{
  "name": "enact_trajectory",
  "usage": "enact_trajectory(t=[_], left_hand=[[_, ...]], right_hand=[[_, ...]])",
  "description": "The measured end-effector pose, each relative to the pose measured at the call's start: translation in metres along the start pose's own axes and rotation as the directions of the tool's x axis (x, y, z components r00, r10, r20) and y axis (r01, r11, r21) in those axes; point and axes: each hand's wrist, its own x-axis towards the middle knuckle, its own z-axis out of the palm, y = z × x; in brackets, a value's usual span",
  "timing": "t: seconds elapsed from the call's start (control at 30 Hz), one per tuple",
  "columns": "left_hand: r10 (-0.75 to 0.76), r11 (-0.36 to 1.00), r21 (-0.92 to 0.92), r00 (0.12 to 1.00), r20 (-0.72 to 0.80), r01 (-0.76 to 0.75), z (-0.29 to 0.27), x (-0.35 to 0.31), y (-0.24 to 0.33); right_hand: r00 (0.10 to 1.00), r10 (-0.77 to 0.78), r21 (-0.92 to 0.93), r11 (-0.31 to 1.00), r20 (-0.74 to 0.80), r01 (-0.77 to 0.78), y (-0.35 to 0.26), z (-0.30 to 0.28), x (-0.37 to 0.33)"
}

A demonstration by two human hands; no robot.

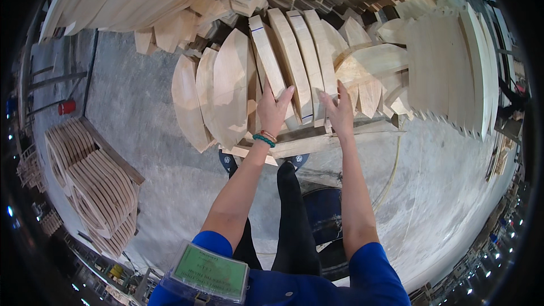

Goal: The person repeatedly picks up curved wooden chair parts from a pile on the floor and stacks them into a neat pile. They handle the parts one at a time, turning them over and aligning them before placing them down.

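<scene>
Left hand (pixel 274 110) and right hand (pixel 340 115), thumbs spread, bracket curved slats (pixel 290 59); pinch unclear. Uneven pressure could topple the slats — onto broad panels (pixel 229 88) left of them.

Left hand (pixel 272 113) (bracelets (pixel 265 138) at wrist), right hand (pixel 340 114), curved wooden pieces (pixel 291 59) between them

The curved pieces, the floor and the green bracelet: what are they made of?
Curved pieces: wood, seemingly unpainted, because they're pale tan with faint grain and no shine.
Floor: probably concrete, since it's grey, hard-looking and blotchy.
Green bracelet: looks like beads, maybe plastic or stone; too small to tell.
</scene>
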Motion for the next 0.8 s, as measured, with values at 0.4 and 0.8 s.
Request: enact_trajectory(t=[0.4,0.8], left_hand=[[0.125,0.942,0.334,0.966,-0.226,-0.044,-0.028,-0.032,0.028],[0.038,0.926,0.376,0.984,-0.175,0.031,-0.027,-0.037,0.013]], right_hand=[[0.991,0.128,0.129,0.983,0.041,-0.132,-0.023,-0.031,-0.087],[0.961,0.179,0.209,0.952,0.212,-0.223,-0.046,-0.022,-0.109]])
